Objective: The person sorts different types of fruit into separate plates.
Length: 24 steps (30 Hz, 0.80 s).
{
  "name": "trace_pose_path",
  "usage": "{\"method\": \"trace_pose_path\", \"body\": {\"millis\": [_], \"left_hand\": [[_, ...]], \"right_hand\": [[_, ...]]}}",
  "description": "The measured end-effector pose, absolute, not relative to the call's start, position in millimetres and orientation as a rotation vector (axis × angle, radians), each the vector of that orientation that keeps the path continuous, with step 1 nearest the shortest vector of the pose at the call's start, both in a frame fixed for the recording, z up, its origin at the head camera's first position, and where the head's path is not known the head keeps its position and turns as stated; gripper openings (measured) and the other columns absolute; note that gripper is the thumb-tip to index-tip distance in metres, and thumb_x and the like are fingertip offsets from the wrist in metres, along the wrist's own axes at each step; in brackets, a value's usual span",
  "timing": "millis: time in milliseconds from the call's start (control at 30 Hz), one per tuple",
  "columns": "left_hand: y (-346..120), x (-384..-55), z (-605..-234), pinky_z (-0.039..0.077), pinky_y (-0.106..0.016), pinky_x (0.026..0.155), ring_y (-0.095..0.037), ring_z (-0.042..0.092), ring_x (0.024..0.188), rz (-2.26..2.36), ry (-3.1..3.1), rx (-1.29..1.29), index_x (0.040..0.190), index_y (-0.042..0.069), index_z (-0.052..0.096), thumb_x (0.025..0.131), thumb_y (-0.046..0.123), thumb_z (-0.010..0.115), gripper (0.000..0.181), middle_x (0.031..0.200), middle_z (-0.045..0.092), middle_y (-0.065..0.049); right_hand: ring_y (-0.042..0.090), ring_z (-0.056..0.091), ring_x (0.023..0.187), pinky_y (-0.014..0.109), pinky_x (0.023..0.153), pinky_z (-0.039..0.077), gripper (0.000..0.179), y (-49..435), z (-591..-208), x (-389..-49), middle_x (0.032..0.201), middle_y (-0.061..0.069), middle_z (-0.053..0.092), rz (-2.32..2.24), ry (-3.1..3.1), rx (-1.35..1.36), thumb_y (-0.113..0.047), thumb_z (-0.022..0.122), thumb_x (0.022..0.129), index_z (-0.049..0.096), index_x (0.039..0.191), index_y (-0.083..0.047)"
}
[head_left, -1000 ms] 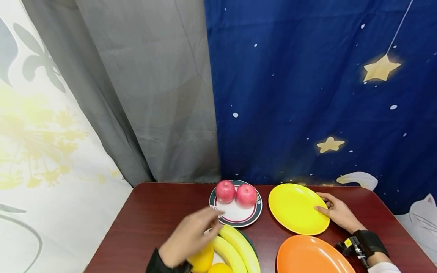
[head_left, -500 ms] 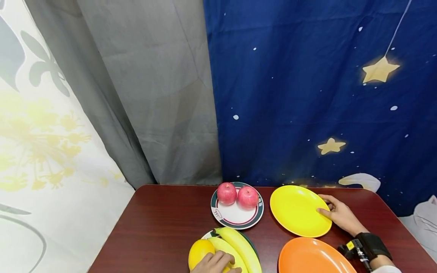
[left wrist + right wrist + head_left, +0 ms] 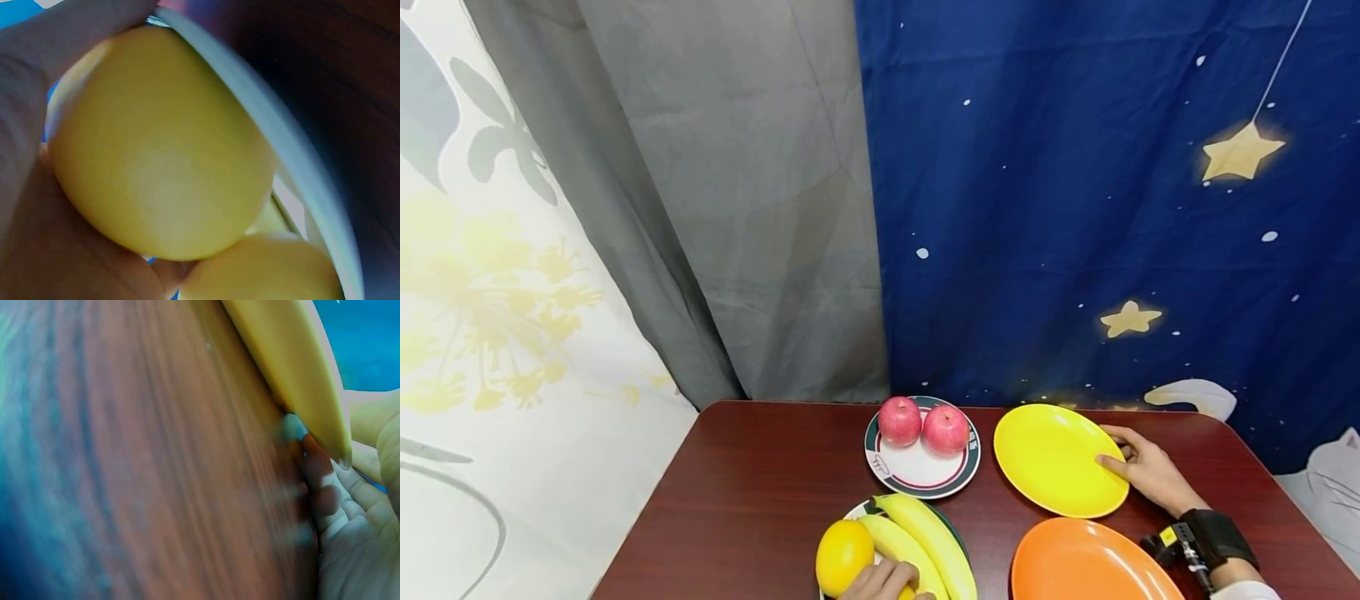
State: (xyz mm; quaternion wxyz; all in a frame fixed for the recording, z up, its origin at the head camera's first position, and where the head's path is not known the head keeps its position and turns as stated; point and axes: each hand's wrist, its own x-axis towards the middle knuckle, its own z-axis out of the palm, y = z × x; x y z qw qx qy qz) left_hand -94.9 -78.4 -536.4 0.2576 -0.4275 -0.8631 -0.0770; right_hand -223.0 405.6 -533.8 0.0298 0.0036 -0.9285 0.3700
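My left hand (image 3: 880, 581) holds a round yellow fruit (image 3: 162, 144), its thumb and fingers curled round it; in the head view the hand covers most of that fruit. Beside it on a green-rimmed plate (image 3: 953, 533) lie a second round yellow fruit (image 3: 844, 557) and two bananas (image 3: 925, 542). In the left wrist view the white plate rim (image 3: 275, 125) runs right alongside the held fruit. At the right, my right hand (image 3: 1142, 468) pinches the edge of a yellow plate (image 3: 1058, 460), thumb on top and fingers beneath the rim.
Two red apples (image 3: 946, 431) sit on another green-rimmed plate (image 3: 917, 477) near the back edge of the dark red table (image 3: 760, 492). An orange plate (image 3: 1086, 562) lies in front of the yellow one. Behind the table hang grey and blue curtains (image 3: 1037, 208).
My left hand has come down and toward me from above the fruit plate and now grips a round yellow fruit. The right hand keeps its hold on the yellow plate.
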Motion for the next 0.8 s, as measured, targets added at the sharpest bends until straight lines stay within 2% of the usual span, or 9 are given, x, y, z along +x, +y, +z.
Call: {"method": "trace_pose_path", "body": {"millis": [200,533,667,800], "left_hand": [[-81.8,-100.6,-517.2,0.037,-0.016,0.079,-0.008,0.043,0.092,-0.089,-2.412,-1.415,0.118,0.027,0.06,0.097,0.044,0.072,0.029,0.107,0.045,0.005],[-81.7,-101.3,-499.8,0.031,-0.016,0.076,-0.006,0.039,0.092,-0.136,-2.595,-1.518,0.118,0.027,0.059,0.1,0.04,0.068,0.024,0.105,0.041,0.007],[-85.9,-105.0,-487.5,0.043,-0.015,0.084,-0.009,0.047,0.103,-0.172,-2.481,-1.574,0.121,0.023,0.062,0.099,0.04,0.07,0.029,0.111,0.051,0.003],[-86.9,-109.4,-448.6,0.05,-0.017,0.094,-0.015,0.049,0.116,-0.275,-2.544,-1.653,0.129,0.018,0.062,0.096,0.046,0.073,0.044,0.122,0.057,-0.002]], "right_hand": [[0.015,0.053,0.083,0.023,0.067,0.047,0.065,406.5,-533.5,-220.3,0.12,0.023,0.063,1.152,-2.838,0.025,-0.03,0.073,0.099,0.048,0.147,0.007],[0.014,0.054,0.083,0.022,0.067,0.049,0.066,403.6,-532.1,-222.1,0.123,0.025,0.062,1.181,-2.845,0.015,-0.028,0.073,0.1,0.046,0.148,0.008],[0.016,0.054,0.083,0.022,0.067,0.049,0.066,403.5,-530.8,-222.7,0.123,0.025,0.062,1.172,-2.848,0.025,-0.028,0.072,0.1,0.046,0.148,0.008],[0.015,0.054,0.083,0.022,0.067,0.049,0.065,404.1,-534.8,-218.8,0.122,0.024,0.062,1.167,-2.849,0.021,-0.029,0.072,0.1,0.047,0.147,0.007]]}}
